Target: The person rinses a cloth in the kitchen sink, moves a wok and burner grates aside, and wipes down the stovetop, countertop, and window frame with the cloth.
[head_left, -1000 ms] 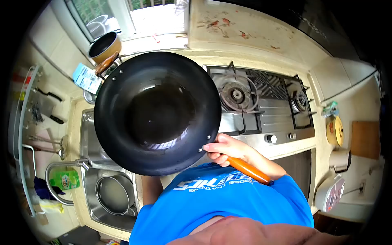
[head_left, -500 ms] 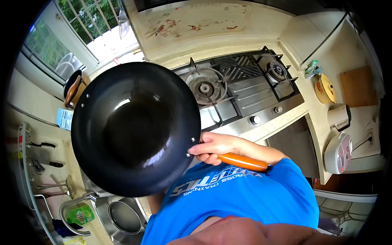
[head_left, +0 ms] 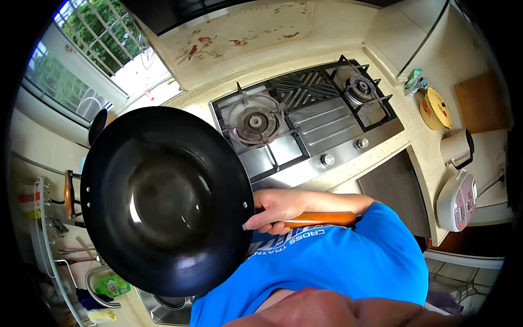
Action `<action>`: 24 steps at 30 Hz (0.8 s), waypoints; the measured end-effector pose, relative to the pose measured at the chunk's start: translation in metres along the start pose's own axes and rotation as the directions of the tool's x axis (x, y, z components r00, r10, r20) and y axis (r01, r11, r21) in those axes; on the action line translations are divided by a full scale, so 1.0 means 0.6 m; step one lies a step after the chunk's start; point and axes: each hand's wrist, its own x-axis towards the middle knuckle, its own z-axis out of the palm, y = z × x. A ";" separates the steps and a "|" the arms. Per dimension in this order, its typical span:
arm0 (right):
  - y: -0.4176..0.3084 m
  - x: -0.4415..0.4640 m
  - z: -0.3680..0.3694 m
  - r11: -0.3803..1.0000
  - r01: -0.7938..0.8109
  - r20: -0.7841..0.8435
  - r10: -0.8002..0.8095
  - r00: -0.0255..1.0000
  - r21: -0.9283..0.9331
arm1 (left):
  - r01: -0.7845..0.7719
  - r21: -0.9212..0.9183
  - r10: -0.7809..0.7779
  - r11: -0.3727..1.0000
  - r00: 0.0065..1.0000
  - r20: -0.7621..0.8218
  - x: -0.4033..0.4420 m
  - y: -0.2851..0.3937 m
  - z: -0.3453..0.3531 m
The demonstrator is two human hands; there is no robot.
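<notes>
The right hand (head_left: 279,211) is closed around the wok (head_left: 169,201) at the root of its long orange handle (head_left: 329,219), thumb lying by the rim rivets. The left hand is out of sight; its state cannot be told. The wok is held up in front of the blue shirt (head_left: 348,261), interior facing the camera, its rim overlapping the lower left corner of the gas cooktop (head_left: 321,131) in the view.

Compared with one second ago, the wok sits further left and lower in the picture. The long handle, formerly slanting down to the right, now lies nearly level. The small wooden helper handle (head_left: 69,194) has passed from upper left to the left side. The sink (head_left: 155,310), earlier largely exposed, is now mostly covered. The camera's view has also turned.
</notes>
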 end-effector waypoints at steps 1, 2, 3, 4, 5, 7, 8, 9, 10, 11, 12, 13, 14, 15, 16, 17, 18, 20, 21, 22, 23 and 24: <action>0.000 -0.011 -0.003 1.000 0.012 -0.001 -0.012 1.000 0.003 | 0.008 -0.003 -0.008 1.000 1.000 0.012 0.003 -0.005 0.007; -0.001 -0.026 -0.007 0.998 0.032 -0.024 -0.031 0.999 0.048 | 0.014 -0.006 -0.014 1.000 1.000 0.023 0.005 -0.008 0.014; -0.001 -0.042 -0.013 0.994 0.053 -0.049 -0.048 0.998 0.091 | 0.021 -0.010 -0.020 1.000 0.999 0.037 0.008 -0.013 0.020; 0.007 -0.056 -0.028 0.994 0.040 -0.054 -0.035 0.998 0.101 | 0.022 -0.017 -0.022 1.000 0.999 0.045 0.009 -0.016 0.026; 0.011 -0.072 -0.039 0.991 0.036 -0.061 -0.028 0.998 0.129 | 0.029 -0.020 -0.028 0.999 0.998 0.055 0.009 -0.021 0.031; 0.028 -0.107 -0.061 0.991 0.083 -0.100 -0.073 0.992 0.101 | 0.032 -0.032 -0.030 0.999 0.998 0.064 0.012 -0.029 0.042; 0.030 -0.127 -0.068 0.990 0.089 -0.115 -0.077 0.990 0.108 | 0.027 -0.041 -0.024 0.999 0.997 0.071 0.014 -0.033 0.047; 0.031 -0.148 -0.075 0.988 0.098 -0.132 -0.082 0.988 0.115 | 0.028 -0.045 -0.024 0.999 0.997 0.078 0.017 -0.038 0.054; 0.034 -0.168 -0.080 0.976 0.095 -0.195 -0.055 0.979 0.197 | 0.028 -0.062 -0.023 0.998 0.997 0.075 0.018 -0.044 0.060; 0.035 -0.191 -0.085 0.953 0.125 -0.240 -0.058 0.969 0.275 | 0.026 -0.078 -0.021 0.997 0.997 0.071 0.023 -0.050 0.067; 0.037 -0.214 -0.096 0.934 0.179 -0.241 -0.105 0.965 0.308 | -0.011 -0.145 0.011 0.989 1.000 0.006 0.033 -0.052 0.061; 0.039 -0.238 -0.108 0.912 0.232 -0.245 -0.153 0.957 0.337 | -0.020 -0.243 0.023 0.970 1.000 0.010 0.037 -0.054 0.061; 0.041 -0.260 -0.116 0.909 0.276 -0.322 -0.173 0.931 0.311 | -0.004 -0.323 0.021 0.946 0.999 0.050 0.045 -0.055 0.068; 0.042 -0.282 -0.124 0.907 0.313 -0.392 -0.190 0.900 0.280 | 0.108 -0.101 -0.056 0.989 0.906 0.421 0.032 -0.076 0.127; 0.047 -0.305 -0.144 0.902 0.348 -0.401 -0.228 0.887 0.255 | 0.093 -0.084 -0.051 0.992 0.911 0.409 0.030 -0.079 0.123; 0.042 -0.329 -0.148 0.902 0.380 -0.497 -0.239 0.834 0.204 | 0.076 -0.065 -0.044 0.995 0.917 0.396 0.027 -0.079 0.116; 0.041 -0.352 -0.161 0.897 0.411 -0.571 -0.254 0.781 0.163 | 0.067 -0.065 -0.036 0.996 0.919 0.393 0.020 -0.084 0.113; 0.049 -0.397 -0.198 0.904 0.428 -0.740 -0.294 0.606 -0.009 | 0.177 -0.093 -0.146 0.980 0.951 0.271 -0.001 -0.092 0.106; 0.049 -0.427 -0.223 0.898 0.440 -0.723 -0.285 0.629 0.029 | 0.163 -0.094 -0.134 0.982 0.957 0.258 -0.014 -0.095 0.100; 0.050 -0.451 -0.237 0.893 0.451 -0.776 -0.276 0.568 0.012 | 0.112 -0.093 -0.098 0.989 0.985 0.140 -0.027 -0.100 0.090; 0.057 -0.470 -0.257 0.866 0.499 -0.830 -0.261 0.492 0.024 | 0.059 -0.089 -0.058 0.994 0.998 0.020 -0.041 -0.104 0.077; 0.059 -0.492 -0.273 0.861 0.508 -0.857 -0.245 0.453 0.023 | 0.030 -0.074 -0.032 0.997 0.999 -0.028 -0.052 -0.103 0.059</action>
